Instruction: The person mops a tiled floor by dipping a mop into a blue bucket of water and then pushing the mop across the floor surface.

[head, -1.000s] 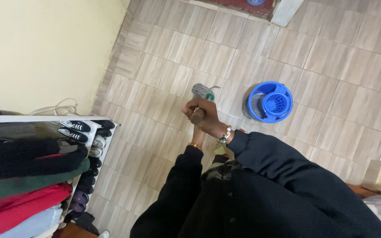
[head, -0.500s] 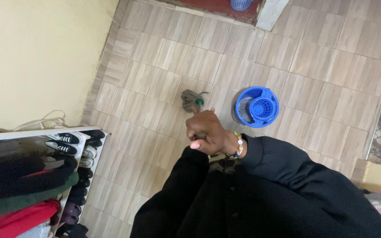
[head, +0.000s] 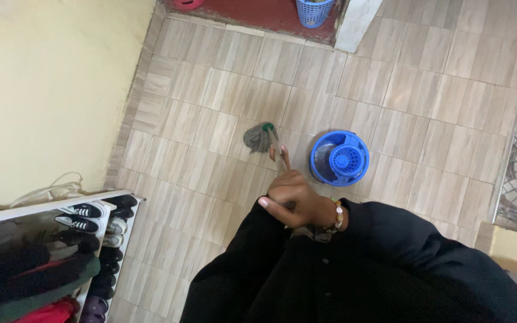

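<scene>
Looking down from the head camera, we see our right hand [head: 297,200] wrapped around the top of the mop handle [head: 282,160], fingers curled shut on it, a beaded bracelet [head: 335,220] at the wrist. Our left hand is mostly hidden beneath the right one and the black sleeves [head: 390,257]; we think it grips the handle just below, but we cannot tell for sure whether it is closed.

From the hands, the mop head [head: 259,137] lies toward eleven o'clock, resting on the tiled floor [head: 210,90]. The handle's long axis runs from our grip up and slightly leftward to that grey bundle of strands with its green collar, foreshortened steeply by the downward view. The right hand is the upper one on the stick and the one plainly in command of it.

Just beside the mop head, toward three o'clock of it, stands a blue mop bucket [head: 339,158] with a wringer basket in its top; the two are near but not touching. At twelve o'clock, well apart, a blue basket [head: 314,12] sits on a red step. Toward eight o'clock, a shoe rack [head: 100,221] holds pairs of shoes, with folded clothes [head: 25,281] stacked alongside, against the cream wall [head: 49,90].
</scene>
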